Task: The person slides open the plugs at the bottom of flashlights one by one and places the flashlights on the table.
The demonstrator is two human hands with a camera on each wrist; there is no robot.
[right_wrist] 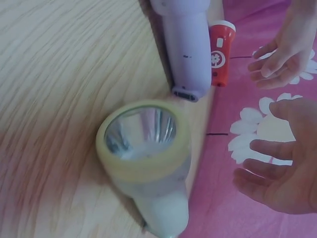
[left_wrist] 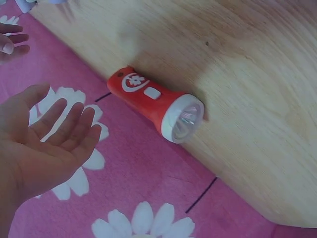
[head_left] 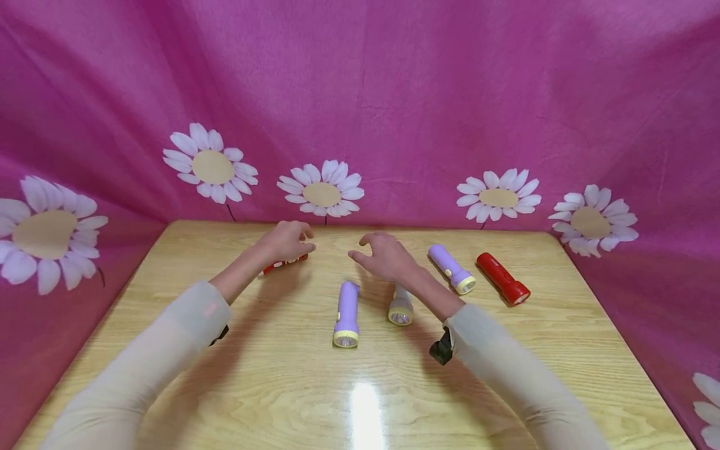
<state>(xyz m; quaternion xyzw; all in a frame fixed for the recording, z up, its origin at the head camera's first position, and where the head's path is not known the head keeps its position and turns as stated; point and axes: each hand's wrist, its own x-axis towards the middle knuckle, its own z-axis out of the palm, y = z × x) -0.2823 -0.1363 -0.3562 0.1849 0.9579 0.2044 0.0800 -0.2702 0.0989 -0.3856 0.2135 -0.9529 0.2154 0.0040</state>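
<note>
My left hand and right hand, fingers loosely parted, hold nothing, so the red-and-white torch and pale torch nearby lie sideways, seemingly borne by the table alone.

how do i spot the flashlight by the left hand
Over the wooden table, near its far edge, find the left hand. The red flashlight lies partly hidden behind it in the head view; its white rim sets it apart from the red-rimmed one farthest right.
</note>
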